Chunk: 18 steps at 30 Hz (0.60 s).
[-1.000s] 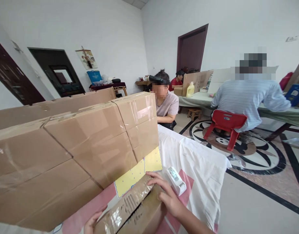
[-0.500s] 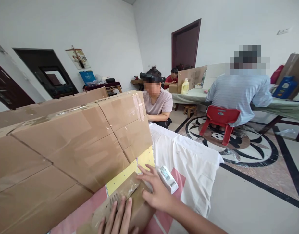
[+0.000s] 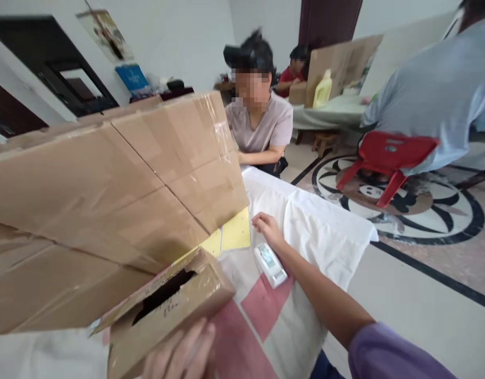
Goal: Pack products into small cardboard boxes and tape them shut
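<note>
A small brown cardboard box [image 3: 167,310] lies on the table in front of me, with a ragged dark opening along its top and some dark marks. My left hand [image 3: 182,352] is by the near side of this box, its fingers stretched out and blurred by motion. Out over the white cloth, my right hand [image 3: 268,229] is held away from the box, its fingers curled together. Whatever lies between those fingers, if anything, is too small to make out. Just below that hand sits a white tape dispenser [image 3: 270,265] with a pale bluish part on top.
A tall cardboard partition [image 3: 135,189] stands along the left. Beneath is a white cloth [image 3: 305,216] with pink and yellow patches. A person [image 3: 261,121] sits beyond the table. At right, another sits on a red chair [image 3: 396,147]; a yellow bottle [image 3: 323,89] stands behind.
My right hand has left the box and moved forward beyond the tape dispenser. The dark opening in the box top now shows. My left hand has slid toward the near side, and the view has tilted down.
</note>
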{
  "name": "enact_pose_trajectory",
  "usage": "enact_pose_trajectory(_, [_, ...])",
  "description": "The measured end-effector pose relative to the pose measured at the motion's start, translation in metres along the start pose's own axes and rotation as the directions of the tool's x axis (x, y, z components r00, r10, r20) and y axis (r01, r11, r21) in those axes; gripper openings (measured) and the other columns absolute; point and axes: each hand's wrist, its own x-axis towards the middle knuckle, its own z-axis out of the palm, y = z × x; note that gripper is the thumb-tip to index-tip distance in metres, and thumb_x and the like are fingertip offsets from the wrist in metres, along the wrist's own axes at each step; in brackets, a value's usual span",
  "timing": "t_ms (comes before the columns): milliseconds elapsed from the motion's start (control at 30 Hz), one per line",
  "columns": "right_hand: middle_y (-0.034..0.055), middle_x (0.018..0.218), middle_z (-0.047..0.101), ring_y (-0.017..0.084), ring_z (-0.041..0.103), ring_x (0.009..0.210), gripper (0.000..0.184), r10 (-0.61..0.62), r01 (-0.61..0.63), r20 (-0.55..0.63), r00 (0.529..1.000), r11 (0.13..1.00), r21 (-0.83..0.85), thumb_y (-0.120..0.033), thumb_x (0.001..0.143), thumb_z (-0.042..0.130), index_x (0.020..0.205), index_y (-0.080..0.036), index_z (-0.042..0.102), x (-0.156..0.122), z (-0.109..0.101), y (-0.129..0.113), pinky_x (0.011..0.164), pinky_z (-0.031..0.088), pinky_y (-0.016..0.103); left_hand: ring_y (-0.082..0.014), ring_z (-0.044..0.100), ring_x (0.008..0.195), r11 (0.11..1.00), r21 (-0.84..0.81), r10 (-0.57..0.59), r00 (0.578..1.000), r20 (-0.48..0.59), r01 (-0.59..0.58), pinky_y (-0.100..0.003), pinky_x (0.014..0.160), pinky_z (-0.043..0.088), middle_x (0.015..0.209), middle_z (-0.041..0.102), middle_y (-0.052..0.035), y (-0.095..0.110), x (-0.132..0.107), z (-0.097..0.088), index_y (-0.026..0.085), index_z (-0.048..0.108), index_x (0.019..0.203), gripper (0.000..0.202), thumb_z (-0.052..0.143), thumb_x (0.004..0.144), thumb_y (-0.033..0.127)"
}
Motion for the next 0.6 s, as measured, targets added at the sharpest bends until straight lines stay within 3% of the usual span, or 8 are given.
enact_pose_trajectory(100, [0.006,0.072,0.07,0.018,0.066,0.07,0.029,0.065,-0.084,0.182,0.981,0.992,0.095,-0.045,0.074,0.057,0.07,-0.018,0.066,0.004,0.005,0.007,0.066,0.05,0.029,-0.0168,0.059,0.058,0.935,-0.34,0.176,0.967,0.184,-0.105,-0.032,0.061,0.041,0.061,0.063,0.0002,0.038,0.025,0.025,0.021,0.071,0.107,0.027,0.054,0.089,0.01])
enact_pose_trajectory(167, [0.0076,0.066,0.07,0.019,0.067,0.067,0.033,0.09,-0.128,0.278,0.957,0.984,0.125,-0.047,0.073,0.057,0.064,-0.016,0.068,0.006,0.006,0.009,0.068,0.051,0.03,-0.0152,0.056,0.053,0.933,-0.359,0.143,0.93,0.339,-0.013,-0.031,0.054,0.037,0.06,0.06,0.0009,0.057,0.039,0.051,0.019,0.07,0.116,0.028,0.055,0.092,0.018])
enact_pose_trajectory(233, [0.0081,0.062,0.07,0.018,0.068,0.063,0.036,0.083,-0.141,0.335,0.939,0.978,0.151,-0.047,0.074,0.059,0.06,-0.015,0.069,0.007,0.005,0.011,0.068,0.053,0.03,-0.0157,0.059,0.055,0.946,-0.31,0.1,0.828,0.552,0.092,-0.03,0.052,0.037,0.068,0.065,-0.0001,0.067,0.049,0.076,0.024,0.064,0.133,0.038,0.055,0.096,0.029])
enact_pose_trajectory(300, [0.0082,0.062,0.071,0.018,0.068,0.061,0.038,0.06,-0.134,0.364,0.929,0.975,0.18,-0.047,0.076,0.06,0.061,-0.014,0.071,0.007,0.004,0.012,0.067,0.053,0.03,-0.0175,0.063,0.061,0.95,-0.245,0.05,0.677,0.734,0.195,-0.028,0.052,0.036,0.077,0.07,-0.0009,0.07,0.054,0.093,0.032,0.055,0.145,0.047,0.053,0.098,0.035])
enact_pose_trajectory(400, [0.0077,0.063,0.072,0.018,0.069,0.061,0.039,0.039,-0.123,0.378,0.925,0.972,0.2,-0.048,0.078,0.062,0.062,-0.014,0.072,0.007,0.003,0.013,0.066,0.054,0.029,-0.0202,0.066,0.071,0.913,-0.206,-0.002,0.511,0.86,0.352,-0.026,0.055,0.033,0.083,0.072,-0.0021,0.068,0.055,0.104,0.037,0.049,0.149,0.051,0.052,0.098,0.034])
enact_pose_trajectory(467, [0.0073,0.063,0.073,0.018,0.07,0.063,0.04,0.037,-0.121,0.383,0.923,0.973,0.196,-0.049,0.079,0.063,0.064,-0.014,0.073,0.008,0.003,0.013,0.066,0.054,0.028,-0.0209,0.065,0.075,0.836,-0.238,-0.049,0.499,0.865,0.494,-0.026,0.057,0.033,0.085,0.072,-0.0042,0.069,0.051,0.105,0.036,0.053,0.146,0.049,0.053,0.097,0.032])
enact_pose_trajectory(533, [0.0072,0.064,0.073,0.017,0.07,0.064,0.042,0.036,-0.119,0.385,0.922,0.974,0.192,-0.051,0.08,0.063,0.065,-0.014,0.073,0.009,0.003,0.013,0.066,0.054,0.027,-0.0212,0.064,0.077,0.697,-0.287,-0.164,0.536,0.828,0.657,-0.026,0.06,0.031,0.086,0.073,-0.007,0.071,0.047,0.104,0.031,0.061,0.139,0.044,0.058,0.095,0.032])
enact_pose_trajectory(600, [0.0071,0.065,0.074,0.017,0.07,0.064,0.042,0.036,-0.12,0.39,0.92,0.974,0.193,-0.051,0.081,0.064,0.067,-0.014,0.073,0.009,0.004,0.014,0.066,0.054,0.027,-0.0201,0.06,0.072,0.537,-0.325,-0.285,0.53,0.799,0.779,-0.026,0.061,0.029,0.083,0.071,-0.0074,0.075,0.045,0.102,0.027,0.069,0.126,0.036,0.063,0.091,0.032])
